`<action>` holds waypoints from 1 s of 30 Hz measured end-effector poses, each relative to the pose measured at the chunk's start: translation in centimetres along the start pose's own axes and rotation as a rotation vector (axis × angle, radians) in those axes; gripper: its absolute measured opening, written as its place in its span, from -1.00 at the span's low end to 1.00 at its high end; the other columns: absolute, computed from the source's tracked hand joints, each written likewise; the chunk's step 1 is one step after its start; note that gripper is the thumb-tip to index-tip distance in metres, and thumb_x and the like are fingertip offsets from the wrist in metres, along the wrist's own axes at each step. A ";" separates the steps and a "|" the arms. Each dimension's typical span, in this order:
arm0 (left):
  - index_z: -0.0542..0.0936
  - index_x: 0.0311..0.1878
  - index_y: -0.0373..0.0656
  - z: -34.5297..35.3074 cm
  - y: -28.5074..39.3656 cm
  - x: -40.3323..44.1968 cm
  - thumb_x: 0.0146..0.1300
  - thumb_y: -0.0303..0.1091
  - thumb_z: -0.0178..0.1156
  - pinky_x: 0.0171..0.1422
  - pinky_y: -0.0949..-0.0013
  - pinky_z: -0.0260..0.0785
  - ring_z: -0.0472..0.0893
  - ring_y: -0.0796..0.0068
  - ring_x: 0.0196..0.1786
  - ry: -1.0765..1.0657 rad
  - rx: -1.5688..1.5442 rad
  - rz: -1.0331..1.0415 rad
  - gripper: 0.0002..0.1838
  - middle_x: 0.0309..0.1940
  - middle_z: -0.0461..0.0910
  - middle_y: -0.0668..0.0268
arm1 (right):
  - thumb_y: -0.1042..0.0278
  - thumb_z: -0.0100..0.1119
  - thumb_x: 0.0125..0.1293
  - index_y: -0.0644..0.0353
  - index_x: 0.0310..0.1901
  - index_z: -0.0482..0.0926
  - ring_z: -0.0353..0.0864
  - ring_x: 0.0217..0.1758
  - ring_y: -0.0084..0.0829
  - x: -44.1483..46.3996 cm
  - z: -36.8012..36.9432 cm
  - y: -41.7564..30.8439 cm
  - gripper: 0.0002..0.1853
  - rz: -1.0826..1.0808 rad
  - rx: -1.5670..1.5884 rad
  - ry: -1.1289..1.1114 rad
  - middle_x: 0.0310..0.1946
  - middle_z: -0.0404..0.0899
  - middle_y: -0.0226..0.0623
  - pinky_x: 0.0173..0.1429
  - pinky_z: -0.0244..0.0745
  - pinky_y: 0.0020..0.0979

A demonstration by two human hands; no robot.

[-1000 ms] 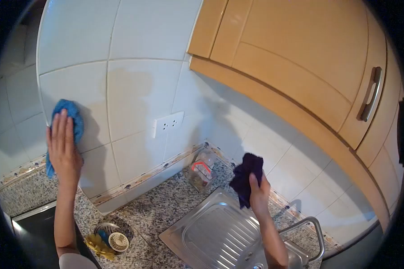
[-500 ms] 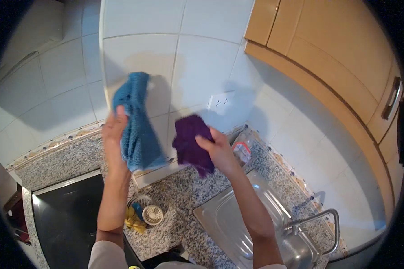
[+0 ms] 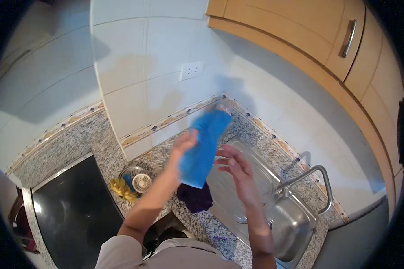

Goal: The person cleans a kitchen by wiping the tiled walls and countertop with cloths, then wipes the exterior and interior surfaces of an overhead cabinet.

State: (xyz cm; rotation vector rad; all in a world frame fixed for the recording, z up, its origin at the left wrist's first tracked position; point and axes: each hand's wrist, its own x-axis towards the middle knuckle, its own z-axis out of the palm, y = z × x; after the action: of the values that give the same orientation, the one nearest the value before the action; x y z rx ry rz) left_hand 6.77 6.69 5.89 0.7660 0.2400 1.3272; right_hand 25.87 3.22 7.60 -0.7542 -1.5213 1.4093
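Note:
A folded blue cloth [image 3: 204,145] hangs in the air above the counter, somewhat blurred, with my left hand [image 3: 182,145] gripping its left side. Close to the right edge of that cloth is my right hand [image 3: 239,170], its fingers apart and nothing in them. Below the blue cloth, a crumpled purple cloth [image 3: 195,198] lies on the granite counter, left of the sink's drainboard; its upper part is covered by the blue cloth.
The steel sink [image 3: 292,222] with its curved tap [image 3: 325,188] is at right. A black cooktop [image 3: 72,206] sits at left. Between them are yellow gloves [image 3: 122,190] and a round cream strainer-like piece [image 3: 142,183]. Wooden cabinets [image 3: 296,33] overhang the right wall.
My right hand has let go of the purple cloth, which now rests on the counter. My left hand has carried the blue cloth right and down. The view has shifted too.

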 end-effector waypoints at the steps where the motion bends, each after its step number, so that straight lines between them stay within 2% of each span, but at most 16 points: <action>1: 0.48 0.07 -0.19 1.9 -1.2 -0.9 0.30 -0.21 0.10 -0.10 0.39 0.50 0.60 0.48 -0.24 0.093 0.028 0.011 -0.65 -0.23 0.60 0.28 | 0.22 0.12 0.31 0.21 0.26 0.25 0.40 0.14 -0.38 -1.0 0.4 -0.5 -0.46 -0.002 -0.003 0.047 0.21 0.32 -0.20 0.19 0.32 -0.30; 3: 0.49 0.06 -0.21 4.8 -2.7 -2.5 0.36 -0.20 0.05 -0.17 0.49 0.46 0.54 0.63 -0.34 0.267 0.120 -0.003 -0.67 -0.28 0.58 0.37 | 0.21 0.12 0.33 0.24 0.28 0.20 0.39 0.13 -0.39 -2.8 1.3 -0.3 -0.43 0.004 0.004 0.076 0.22 0.29 -0.16 0.22 0.30 -0.31; 6: 0.48 0.10 -0.26 3.3 -5.1 -3.3 0.38 -0.18 0.03 -0.17 0.51 0.40 0.50 0.65 -0.32 0.208 0.347 0.111 -0.62 -0.26 0.58 0.39 | 0.22 0.11 0.33 0.23 0.31 0.15 0.39 0.12 -0.40 -4.6 2.1 0.8 -0.40 0.027 -0.056 0.067 0.21 0.28 -0.14 0.19 0.33 -0.36; 8: 0.46 0.14 -0.29 2.6 -5.4 -3.5 0.39 -0.18 0.03 -0.12 0.48 0.38 0.47 0.64 -0.25 0.388 0.485 0.328 -0.59 -0.21 0.57 0.37 | 0.23 0.08 0.33 0.25 0.27 0.25 0.45 0.09 -0.41 -4.8 2.1 2.4 -0.47 0.074 -0.102 0.071 0.13 0.39 -0.22 0.16 0.33 -0.35; 9: 0.46 0.14 -0.29 2.5 -3.9 -3.8 0.39 -0.18 0.03 -0.12 0.48 0.38 0.47 0.64 -0.25 0.402 0.490 0.344 -0.59 -0.21 0.57 0.37 | 0.23 0.08 0.33 0.25 0.27 0.25 0.45 0.09 -0.41 -4.9 1.8 3.2 -0.47 0.071 -0.100 0.050 0.13 0.39 -0.22 0.16 0.33 -0.35; 11: 0.46 0.14 -0.31 1.4 1.6 -4.1 0.40 -0.20 0.00 0.00 0.45 0.34 0.46 0.58 -0.12 0.747 0.856 0.706 -0.60 -0.13 0.57 0.29 | 0.24 0.08 0.34 0.27 0.21 0.34 0.50 0.03 -0.41 -5.3 1.0 4.7 -0.53 0.202 -0.107 -0.132 0.07 0.45 -0.23 0.14 0.36 -0.38; 13: 0.44 0.15 -0.33 -0.5 7.0 -3.7 0.40 -0.22 0.00 0.00 0.40 0.34 0.49 0.48 -0.12 0.889 1.085 1.148 -0.60 -0.08 0.55 0.23 | 0.25 0.08 0.34 0.28 0.17 0.38 0.52 0.00 -0.43 -5.4 0.9 5.3 -0.57 0.306 -0.135 -0.178 0.04 0.48 -0.24 0.12 0.38 -0.40; 15: 0.46 0.09 -0.32 -4.9 12.4 -4.3 0.39 -0.22 0.01 -0.01 0.39 0.35 0.49 0.49 -0.15 1.060 0.928 1.301 -0.63 -0.12 0.54 0.26 | 0.27 0.08 0.34 0.28 0.14 0.41 0.54 -0.03 -0.44 -4.9 0.5 6.4 -0.60 0.409 -0.169 -0.218 0.01 0.52 -0.24 0.11 0.39 -0.41; 18: 0.44 0.05 -0.30 -5.9 17.1 -6.6 0.40 -0.21 0.00 -0.06 0.40 0.37 0.51 0.49 -0.18 0.991 0.473 1.474 -0.66 -0.18 0.53 0.26 | 0.31 0.05 0.35 0.29 0.15 0.40 0.51 0.01 -0.49 -1.8 0.7 7.2 -0.62 0.331 -0.206 -0.173 0.01 0.51 -0.26 0.16 0.37 -0.47; 19: 0.43 0.04 -0.29 -6.3 17.7 -7.2 0.39 -0.20 0.00 -0.07 0.40 0.37 0.52 0.48 -0.18 0.973 0.357 1.514 -0.65 -0.18 0.53 0.26 | 0.31 0.05 0.35 0.29 0.15 0.40 0.51 0.01 -0.49 0.1 1.5 7.1 -0.62 0.325 -0.211 -0.178 0.01 0.51 -0.26 0.16 0.37 -0.47; 21: 0.41 0.07 -0.28 -7.2 17.6 -8.2 0.38 -0.19 0.02 -0.06 0.36 0.39 0.53 0.42 -0.16 0.982 0.283 1.513 -0.64 -0.16 0.52 0.25 | 0.35 0.08 0.32 0.29 0.24 0.30 0.39 0.21 -0.33 4.3 4.4 7.5 -0.52 0.017 -0.252 -0.129 0.16 0.40 -0.14 0.31 0.24 -0.36; 23: 0.40 0.07 -0.28 -9.3 17.0 -8.6 0.37 -0.18 0.03 -0.06 0.34 0.40 0.53 0.39 -0.14 1.015 0.209 1.496 -0.63 -0.12 0.51 0.25 | 0.37 0.10 0.26 0.40 0.31 0.10 0.17 0.38 -0.05 10.0 8.9 6.6 -0.36 -0.491 -0.709 -0.177 0.31 0.15 0.11 0.38 0.12 -0.18; 25: 0.39 0.10 -0.27 -10.7 16.0 -9.0 0.37 -0.19 0.03 -0.03 0.30 0.42 0.53 0.37 -0.11 1.030 0.198 1.449 -0.62 -0.09 0.50 0.24 | 0.42 0.09 0.21 0.44 0.36 -0.08 -0.07 0.46 0.06 14.9 14.2 3.9 -0.23 -0.607 -0.727 -0.192 0.39 -0.09 0.18 0.47 -0.12 -0.14; 27: 0.38 0.14 -0.24 -11.8 14.8 -9.9 0.31 -0.14 0.10 0.04 0.20 0.41 0.53 0.30 -0.04 1.103 0.179 1.307 -0.54 -0.04 0.51 0.21 | 0.45 0.06 0.22 0.46 0.37 -0.15 -0.18 0.49 0.06 19.2 18.5 3.1 -0.22 -0.674 -0.783 -0.004 0.42 -0.24 0.16 0.48 -0.18 -0.13; 29: 0.42 0.12 -0.25 -13.2 14.2 -11.9 0.31 -0.16 0.10 0.10 0.22 0.38 0.53 0.30 -0.02 1.088 0.236 1.231 -0.57 -0.05 0.51 0.22 | 0.48 0.00 0.23 0.44 0.38 -0.19 -0.19 0.50 0.00 22.3 22.4 3.0 -0.23 -0.742 -0.746 0.164 0.43 -0.24 0.14 0.50 -0.24 -0.18; 30: 0.42 0.10 -0.25 -13.8 14.1 -12.8 0.32 -0.17 0.08 0.09 0.23 0.39 0.53 0.31 -0.03 1.122 0.264 1.218 -0.59 -0.06 0.52 0.22 | 0.47 0.00 0.25 0.34 0.40 -0.18 -0.25 0.52 -0.08 22.2 24.4 4.2 -0.24 -0.737 -0.540 -0.103 0.45 -0.26 0.07 0.51 -0.26 -0.24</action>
State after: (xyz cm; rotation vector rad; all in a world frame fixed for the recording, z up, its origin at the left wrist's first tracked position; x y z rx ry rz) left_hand -15.38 0.47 1.14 0.2282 0.9417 2.8628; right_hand -5.79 13.24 9.43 -0.3474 -2.0130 0.4976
